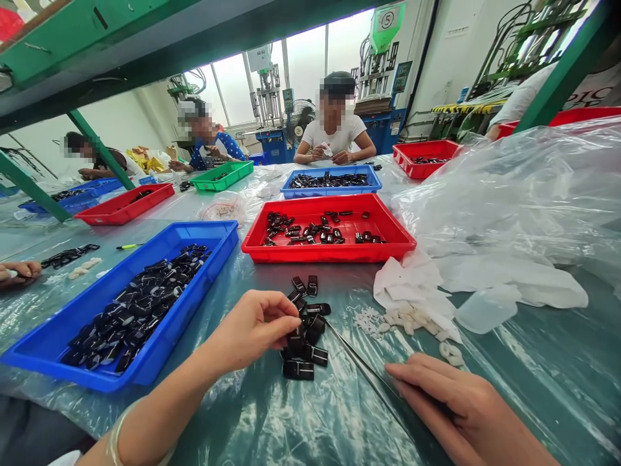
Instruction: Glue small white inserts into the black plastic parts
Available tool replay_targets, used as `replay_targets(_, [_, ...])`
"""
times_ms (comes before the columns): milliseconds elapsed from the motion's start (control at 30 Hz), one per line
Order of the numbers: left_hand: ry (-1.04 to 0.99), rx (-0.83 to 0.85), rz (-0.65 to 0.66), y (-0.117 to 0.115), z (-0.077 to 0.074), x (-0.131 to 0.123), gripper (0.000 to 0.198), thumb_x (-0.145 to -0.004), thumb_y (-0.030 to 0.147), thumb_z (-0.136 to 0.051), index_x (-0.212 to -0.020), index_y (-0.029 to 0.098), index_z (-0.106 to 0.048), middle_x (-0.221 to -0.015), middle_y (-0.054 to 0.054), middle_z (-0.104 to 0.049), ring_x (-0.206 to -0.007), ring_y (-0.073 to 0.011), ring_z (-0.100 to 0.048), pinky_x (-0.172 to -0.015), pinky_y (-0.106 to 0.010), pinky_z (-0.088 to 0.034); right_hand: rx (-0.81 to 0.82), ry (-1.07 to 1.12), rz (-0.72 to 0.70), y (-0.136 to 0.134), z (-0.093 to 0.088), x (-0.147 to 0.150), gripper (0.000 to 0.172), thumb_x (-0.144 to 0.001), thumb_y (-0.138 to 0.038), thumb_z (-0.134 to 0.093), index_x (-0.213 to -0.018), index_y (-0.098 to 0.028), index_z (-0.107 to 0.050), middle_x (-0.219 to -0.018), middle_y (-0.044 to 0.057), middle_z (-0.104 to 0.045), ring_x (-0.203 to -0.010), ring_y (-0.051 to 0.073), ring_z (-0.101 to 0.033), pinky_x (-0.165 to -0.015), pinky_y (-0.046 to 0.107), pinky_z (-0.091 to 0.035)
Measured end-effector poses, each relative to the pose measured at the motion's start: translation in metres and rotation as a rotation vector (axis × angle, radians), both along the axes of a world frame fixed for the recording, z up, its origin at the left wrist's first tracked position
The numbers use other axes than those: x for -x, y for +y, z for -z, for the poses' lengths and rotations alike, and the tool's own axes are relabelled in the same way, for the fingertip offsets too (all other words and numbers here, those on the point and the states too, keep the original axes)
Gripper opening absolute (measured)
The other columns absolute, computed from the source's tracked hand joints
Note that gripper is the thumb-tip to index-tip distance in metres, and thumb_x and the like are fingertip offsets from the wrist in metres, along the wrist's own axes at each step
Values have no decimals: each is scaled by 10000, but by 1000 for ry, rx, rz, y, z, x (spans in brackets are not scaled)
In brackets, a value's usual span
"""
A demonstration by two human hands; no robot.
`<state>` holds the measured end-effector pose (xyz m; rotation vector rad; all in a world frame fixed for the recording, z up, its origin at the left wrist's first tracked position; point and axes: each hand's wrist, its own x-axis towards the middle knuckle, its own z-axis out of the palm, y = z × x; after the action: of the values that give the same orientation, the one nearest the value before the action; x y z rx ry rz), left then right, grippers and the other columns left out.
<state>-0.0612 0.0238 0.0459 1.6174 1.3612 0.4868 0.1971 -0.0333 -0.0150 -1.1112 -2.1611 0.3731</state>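
My left hand (252, 330) is curled over a small heap of black plastic parts (306, 330) on the plastic-covered table, its fingertips pinched on one black part at the heap's left edge. My right hand (446, 401) lies low on the table at the lower right, fingers closed round a thin metal pick (361, 367) whose tip points up-left to the heap. Small white scraps (412, 323) lie just beyond the right hand.
A blue tray (58, 340) of black parts stands at the left, a red tray (334, 252) with fewer parts ahead. More trays line the table. Crumpled clear plastic bags (514, 194) fill the right. Three people sit across the table; another person's hand (19, 272) rests at the far left.
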Motion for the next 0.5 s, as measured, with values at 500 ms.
replay_targets(500, [-241,324,165,-4,11,-43,182,-722,287,-647,-778,116,-618,-609,-2,-605,-503,-68,-526,-478,-162,-445,31,-21,15,1,-3,1,181,-880,-152,-451,-883,-218,-620,-671,12,-616,-596,127,-598,-498,215,-460])
